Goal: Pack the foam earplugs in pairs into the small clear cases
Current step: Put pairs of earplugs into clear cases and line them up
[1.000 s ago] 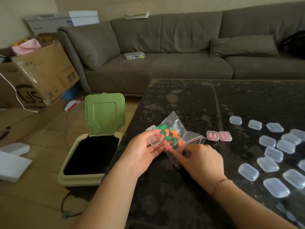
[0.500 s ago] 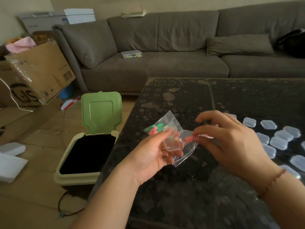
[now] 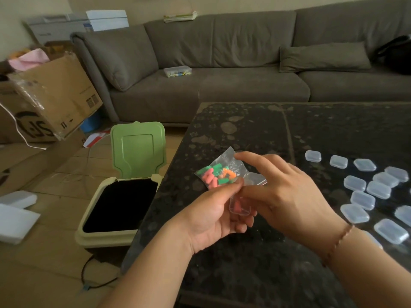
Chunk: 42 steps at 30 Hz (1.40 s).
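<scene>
The left hand (image 3: pixel 213 216) cradles a small clear plastic case (image 3: pixel 239 206) on its curled fingers, thumb pinning it from above, and something pink, probably an earplug, shows through the case wall. The right hand (image 3: pixel 287 196) comes in from the right, thumb and a finger pinched together at the case mouth while its forefinger sticks out straight; whether it holds a second plug I cannot tell. To do this well, I judge, keep the case level and seat both plugs lengthwise before snapping the lid.

Just beyond the hands a clear zip bag (image 3: pixel 224 172) of pink, green and orange foam earplugs lies on the dark speckled worktop (image 3: pixel 244 125). To the right a scatter of closed clear cases (image 3: pixel 367 190) looks empty. An open green-lidded bin (image 3: pixel 124 196) stands on the floor at left.
</scene>
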Each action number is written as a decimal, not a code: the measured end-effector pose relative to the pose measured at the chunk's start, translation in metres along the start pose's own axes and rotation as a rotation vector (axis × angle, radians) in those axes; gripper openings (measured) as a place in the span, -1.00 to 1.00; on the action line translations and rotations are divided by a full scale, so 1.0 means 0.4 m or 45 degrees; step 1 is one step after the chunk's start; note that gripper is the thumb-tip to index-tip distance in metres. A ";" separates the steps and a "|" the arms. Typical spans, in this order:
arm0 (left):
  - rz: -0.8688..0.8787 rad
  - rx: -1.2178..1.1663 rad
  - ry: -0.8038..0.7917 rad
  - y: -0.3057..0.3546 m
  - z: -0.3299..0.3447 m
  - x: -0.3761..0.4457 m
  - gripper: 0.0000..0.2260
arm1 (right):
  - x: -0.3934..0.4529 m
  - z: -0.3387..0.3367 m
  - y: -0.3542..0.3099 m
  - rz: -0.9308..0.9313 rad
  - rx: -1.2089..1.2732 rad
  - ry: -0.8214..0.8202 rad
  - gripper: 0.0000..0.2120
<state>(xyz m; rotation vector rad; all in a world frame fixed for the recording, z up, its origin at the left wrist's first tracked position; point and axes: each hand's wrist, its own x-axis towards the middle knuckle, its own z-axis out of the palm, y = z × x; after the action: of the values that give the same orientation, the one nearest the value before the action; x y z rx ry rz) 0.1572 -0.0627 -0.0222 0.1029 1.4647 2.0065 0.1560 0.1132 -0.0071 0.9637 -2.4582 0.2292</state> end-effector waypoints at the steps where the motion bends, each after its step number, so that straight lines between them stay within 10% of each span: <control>1: -0.003 -0.001 0.007 -0.002 -0.002 0.002 -0.64 | -0.001 0.001 0.000 0.015 0.023 0.040 -0.89; 7: 0.147 -0.219 0.212 0.008 -0.016 0.013 -0.58 | -0.010 -0.030 0.003 0.388 0.193 0.417 -0.93; 11: 0.343 -0.414 0.519 0.027 -0.031 0.026 -0.61 | -0.025 -0.016 0.032 0.864 0.201 -0.190 -0.88; 14: 0.312 -0.407 0.681 0.020 -0.046 0.045 -0.61 | -0.021 0.016 0.015 0.826 0.203 -0.450 -0.85; 30: 0.245 -0.463 0.783 -0.010 -0.066 0.089 -0.57 | 0.030 0.157 -0.033 0.756 0.096 -0.368 -0.60; 42: 0.306 -0.414 0.650 0.007 -0.037 0.055 -0.64 | 0.005 -0.003 0.012 0.778 0.336 -0.217 -0.84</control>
<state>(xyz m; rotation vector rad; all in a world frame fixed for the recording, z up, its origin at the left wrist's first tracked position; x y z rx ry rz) 0.1322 -0.0636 -0.0321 -0.4182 1.4425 2.5729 0.1518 0.1158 -0.0048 0.3020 -2.8729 0.7133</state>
